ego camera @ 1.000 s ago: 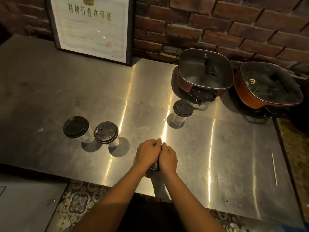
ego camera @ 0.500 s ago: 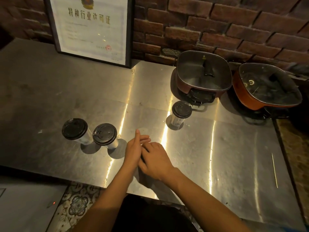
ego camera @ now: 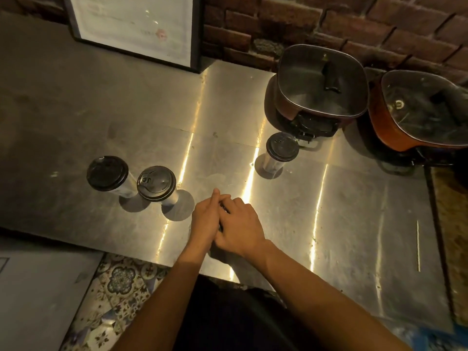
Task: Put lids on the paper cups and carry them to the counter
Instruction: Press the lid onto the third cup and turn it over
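Note:
Three paper cups with black lids stand on the steel table: two side by side at the left and one further back. Near the table's front edge my left hand and my right hand lie together, palms down, on top of a fourth cup. Only a dark sliver of its lid shows between the hands. My left fingers are straight, and my right hand lies flat beside and partly under them.
Two red electric pots with glass lids stand at the back right against the brick wall. A framed certificate leans at the back left. A thin stick lies at the right. Patterned floor tiles show below the front edge.
My hands were curled round the cup's top a second ago. They have since flattened out on the lid, with the left fingers stretched forward.

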Demonstrator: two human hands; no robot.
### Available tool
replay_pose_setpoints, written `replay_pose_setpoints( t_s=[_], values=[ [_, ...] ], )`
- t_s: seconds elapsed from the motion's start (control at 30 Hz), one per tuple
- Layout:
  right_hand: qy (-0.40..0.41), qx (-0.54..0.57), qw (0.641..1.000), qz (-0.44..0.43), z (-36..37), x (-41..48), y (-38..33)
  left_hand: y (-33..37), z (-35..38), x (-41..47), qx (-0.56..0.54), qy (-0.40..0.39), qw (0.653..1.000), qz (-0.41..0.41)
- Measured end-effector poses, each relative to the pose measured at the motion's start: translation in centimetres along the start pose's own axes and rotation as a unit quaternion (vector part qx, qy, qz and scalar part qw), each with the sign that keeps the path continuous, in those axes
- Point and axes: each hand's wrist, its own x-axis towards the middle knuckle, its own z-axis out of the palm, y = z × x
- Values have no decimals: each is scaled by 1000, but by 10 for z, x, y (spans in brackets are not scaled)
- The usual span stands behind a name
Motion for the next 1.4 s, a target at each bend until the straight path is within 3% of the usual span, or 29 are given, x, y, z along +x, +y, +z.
replay_pose_setpoints(
  t_s=[0.33,0.43,0.5,0.57,0.63,0.7,0.8,0.97,1.4],
  values=[
    [-34,29,999,1,-10,0,1,-14,-6,-1,9,5,998,-60],
    [-20,150,982,109,-25,2,14,-30,-16,-4,22,-16,997,-77],
    [44,323,912,248,-38,0,37,-36,-24,-9,14,-12,997,-69],
    [80,501,783,360,-54,-7,58,-31,-28,-16,3,-17,998,-56],
    [96,608,677,404,-69,-19,69,-19,-29,-24,-2,-40,998,-46],
    [106,661,620,409,-84,-30,69,-3,-28,-30,-7,-65,998,-26],
    [97,710,580,388,-104,-43,61,22,-26,-42,-12,-105,994,16],
    [99,745,555,357,-129,-51,35,55,-30,-59,-27,-139,988,58],
    [142,731,577,336,-136,-19,-28,107,-116,-53,40,-258,959,107]
  ],
)
